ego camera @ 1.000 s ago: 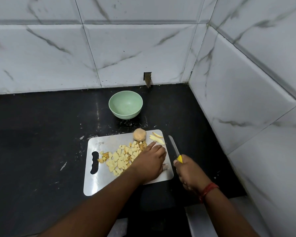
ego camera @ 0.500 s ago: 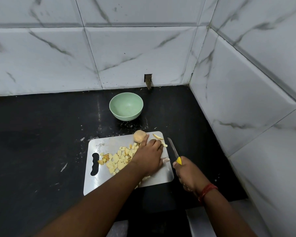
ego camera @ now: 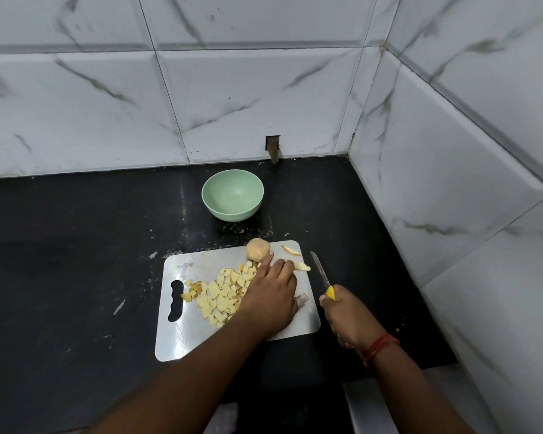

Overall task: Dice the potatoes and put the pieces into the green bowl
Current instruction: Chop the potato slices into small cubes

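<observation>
A steel cutting board (ego camera: 182, 336) lies on the black counter. Several yellow potato dice (ego camera: 221, 294) are piled at its middle. A whole unpeeled potato (ego camera: 257, 249) sits at the board's far edge. Two potato strips (ego camera: 301, 266) lie at the far right corner. My left hand (ego camera: 271, 297) rests flat on the board, fingers spread, its fingertips touching the strips and reaching beside the whole potato. My right hand (ego camera: 347, 314) grips a yellow-handled knife (ego camera: 320, 272), blade pointing away, just off the board's right edge. The green bowl (ego camera: 232, 195) stands empty behind the board.
White marble-look tiled walls close the counter at the back and on the right (ego camera: 452, 170). A small brown fitting (ego camera: 273, 148) sticks out of the back wall behind the bowl. The counter's front edge (ego camera: 398, 371) runs below my right wrist.
My left hand has slid from the diced pile toward the board's far right, onto the potato strips. The right hand with the knife has barely moved.
</observation>
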`<state>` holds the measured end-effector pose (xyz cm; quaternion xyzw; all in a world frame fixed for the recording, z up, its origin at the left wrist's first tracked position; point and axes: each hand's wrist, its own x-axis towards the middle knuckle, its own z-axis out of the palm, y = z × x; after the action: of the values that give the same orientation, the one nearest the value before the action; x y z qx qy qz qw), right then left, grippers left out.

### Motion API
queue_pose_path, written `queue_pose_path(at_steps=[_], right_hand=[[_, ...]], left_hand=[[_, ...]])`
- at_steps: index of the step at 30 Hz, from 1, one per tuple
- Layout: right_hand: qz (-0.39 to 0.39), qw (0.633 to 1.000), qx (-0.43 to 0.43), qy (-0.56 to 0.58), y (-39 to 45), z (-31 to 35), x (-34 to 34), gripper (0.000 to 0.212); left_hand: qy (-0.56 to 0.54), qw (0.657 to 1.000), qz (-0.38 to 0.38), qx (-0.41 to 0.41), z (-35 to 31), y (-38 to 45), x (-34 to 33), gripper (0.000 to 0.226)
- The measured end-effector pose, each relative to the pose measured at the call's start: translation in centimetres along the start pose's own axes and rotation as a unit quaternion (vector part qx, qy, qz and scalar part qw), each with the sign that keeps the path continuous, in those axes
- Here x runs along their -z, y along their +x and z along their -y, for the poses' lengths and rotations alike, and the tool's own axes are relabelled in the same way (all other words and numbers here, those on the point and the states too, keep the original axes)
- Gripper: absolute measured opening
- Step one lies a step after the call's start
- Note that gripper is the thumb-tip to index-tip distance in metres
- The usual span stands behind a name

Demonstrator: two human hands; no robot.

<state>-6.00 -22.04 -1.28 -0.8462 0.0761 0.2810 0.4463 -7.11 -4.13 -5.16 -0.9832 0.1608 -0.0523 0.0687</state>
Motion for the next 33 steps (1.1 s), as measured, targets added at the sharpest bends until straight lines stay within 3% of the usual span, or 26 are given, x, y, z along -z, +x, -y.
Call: queue_pose_path(at_steps=[7, 17, 24, 33], right_hand=[[-0.004, 0.998, 0.001, -0.064, 0.1, 0.3, 0.0, 0.02], [0.001, 0.996, -0.015, -0.082, -0.1, 0.5, -0.2, 0.018], [-0.005, 0.98, -0.002, -0.197, -0.1, 1.4, -0.5, 0.019], [0.0, 0.979, 0.0, -0.206, -0.1, 1.6, -0.5, 0.017]], left_hand=[[-0.013, 0.996, 0.091, 0.013, 0.3, 1.0, 0.5, 0.076], [-0.001, 0.998, 0.066, 0.009, -0.5, 0.6, 0.5, 0.067], [-0.002, 0.998, 0.059, 0.025, -0.3, 0.5, 0.1, 0.069], [0.018, 0.998, 0.063, 0.024, 0.0, 0.1, 0.1, 0.069]])
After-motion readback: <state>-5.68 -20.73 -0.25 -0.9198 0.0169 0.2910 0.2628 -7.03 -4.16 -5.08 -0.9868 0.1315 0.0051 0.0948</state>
